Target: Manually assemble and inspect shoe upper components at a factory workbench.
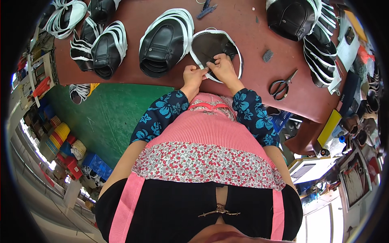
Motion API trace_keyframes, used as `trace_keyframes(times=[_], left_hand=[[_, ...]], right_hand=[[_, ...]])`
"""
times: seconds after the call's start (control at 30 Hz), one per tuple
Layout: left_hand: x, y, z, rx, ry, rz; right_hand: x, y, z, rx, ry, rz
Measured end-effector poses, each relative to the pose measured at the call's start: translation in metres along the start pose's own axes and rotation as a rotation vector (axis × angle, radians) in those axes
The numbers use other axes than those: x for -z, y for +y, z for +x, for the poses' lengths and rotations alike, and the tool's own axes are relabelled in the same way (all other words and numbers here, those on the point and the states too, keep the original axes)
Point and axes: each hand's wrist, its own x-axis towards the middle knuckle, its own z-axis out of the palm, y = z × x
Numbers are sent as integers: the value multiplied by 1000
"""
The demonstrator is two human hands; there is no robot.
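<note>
A black shoe upper point(206, 43) with a white edge lies on the reddish-brown table, its dark brown inner side turned up. At its near white edge, my left hand point(194, 76) pinches with thumb and forefinger. My right hand point(223, 69) rests over the upper, fingers curled and pressed together close to the left fingertips. Both hands have the upper's edge between them; anything smaller in the fingers is hidden. Left of my hands stands a nested stack of black shoe uppers point(162, 44) with white edges.
Black-handled scissors point(279, 89) lie at the right, with a small grey lump point(267, 56) farther back. More stacked uppers point(109, 50) stand at the left, others point(292, 18) at the far right. A dark blue scrap point(206, 9) lies at the back. The table point(251, 95) ends just before my apron.
</note>
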Motion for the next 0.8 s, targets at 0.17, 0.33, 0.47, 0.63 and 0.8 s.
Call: trace_keyframes(times=[0.17, 0.33, 0.47, 0.63, 0.8], left_hand=[[-3, 14, -15, -24, -38, -17], [9, 15, -8, -89, -90, 86], [24, 13, 5, -98, -152, 140], [21, 41, 18, -142, -189, 344], [23, 43, 28, -619, -3, 921]], right_hand=[[7, 33, 13, -12, -54, 123], [-8, 5, 0, 138, 47, -236], [-13, -5, -6, 170, 92, -384], [-12, -4, -3, 157, 78, -405], [-18, -11, -9, 151, 100, -437]])
